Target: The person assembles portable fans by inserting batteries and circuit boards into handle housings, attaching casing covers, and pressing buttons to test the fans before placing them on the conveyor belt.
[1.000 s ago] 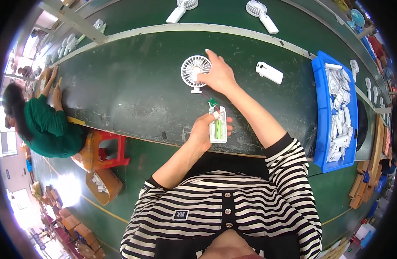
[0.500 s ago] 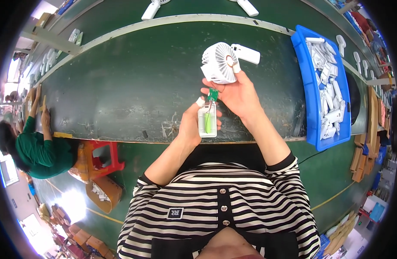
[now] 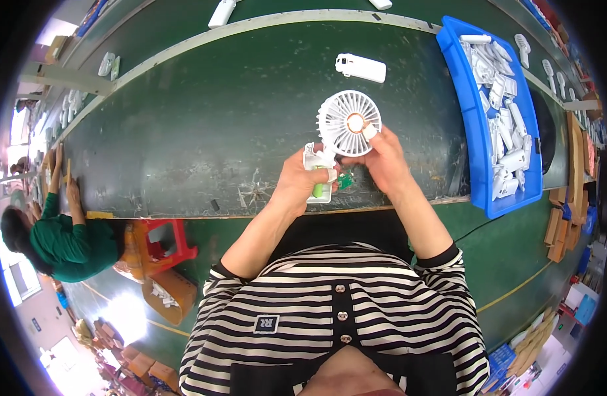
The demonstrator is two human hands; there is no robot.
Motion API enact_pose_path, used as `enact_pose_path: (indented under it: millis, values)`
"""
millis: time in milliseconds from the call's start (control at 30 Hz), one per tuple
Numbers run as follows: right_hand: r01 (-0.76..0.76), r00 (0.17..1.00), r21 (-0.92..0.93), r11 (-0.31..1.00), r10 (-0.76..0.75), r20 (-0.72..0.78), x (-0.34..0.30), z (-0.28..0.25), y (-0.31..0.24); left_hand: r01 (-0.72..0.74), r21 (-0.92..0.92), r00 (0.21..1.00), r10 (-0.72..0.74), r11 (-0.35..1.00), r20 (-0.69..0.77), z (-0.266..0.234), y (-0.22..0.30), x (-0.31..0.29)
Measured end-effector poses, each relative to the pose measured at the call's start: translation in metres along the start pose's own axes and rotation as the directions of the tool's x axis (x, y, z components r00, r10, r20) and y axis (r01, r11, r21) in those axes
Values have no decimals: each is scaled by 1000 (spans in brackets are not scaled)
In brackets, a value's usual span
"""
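Observation:
My right hand (image 3: 388, 164) grips a round white fan head (image 3: 341, 112) by its rim, thumb near the hub, with the grille facing up. My left hand (image 3: 294, 183) is closed round an open white handle shell (image 3: 327, 196) just below the fan head. A light green battery (image 3: 318, 190) lies inside this shell. Beside my left fingertips, a small green circuit board (image 3: 345, 180) sticks out to the right of the shell. The neck of the fan head meets the shell's upper end; whether they are joined I cannot tell. Farther off, a white handle cover (image 3: 361, 68) lies on the bench.
A blue bin (image 3: 477, 158) full of white plastic parts stands on the green bench (image 3: 184, 132) at right. More white handles lie beyond the bench's raised pale edge (image 3: 277, 23). At left, a person in green (image 3: 69, 241) works at the bench near a red stool (image 3: 178, 244).
The fan head has come nearer and turned its grille up, down to the shell's upper end. The circuit board has shifted from above the shell to its right side. My left thumb now lies across the shell.

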State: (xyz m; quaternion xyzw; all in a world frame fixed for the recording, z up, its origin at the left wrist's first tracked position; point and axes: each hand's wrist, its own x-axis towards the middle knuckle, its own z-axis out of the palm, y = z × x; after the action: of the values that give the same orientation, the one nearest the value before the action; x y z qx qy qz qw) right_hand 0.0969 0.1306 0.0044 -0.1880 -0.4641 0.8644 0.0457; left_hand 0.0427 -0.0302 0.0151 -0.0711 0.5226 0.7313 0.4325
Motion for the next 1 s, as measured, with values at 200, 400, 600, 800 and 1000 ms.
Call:
enact_pose_path:
  millis: [200,400,600,800,1000]
  values:
    - [76,993,-262,962,-50,106,17,-10,-21,48,134,988,-66,990,138,0,3,-1]
    - [-14,993,-249,968,42,107,25,-6,-28,-43,137,963,4,990,271,-1,8,0]
    - [1,996,-232,973,20,90,26,-7,-31,-102,195,968,52,975,247,8,15,2]
    - [23,995,-261,965,3,99,33,-3,-26,-232,301,962,173,925,210,4,16,11]
    - [608,597,-792,-53,-627,500,13,-8,-19,-9,27,998,8,1000,65,-7,32,18]
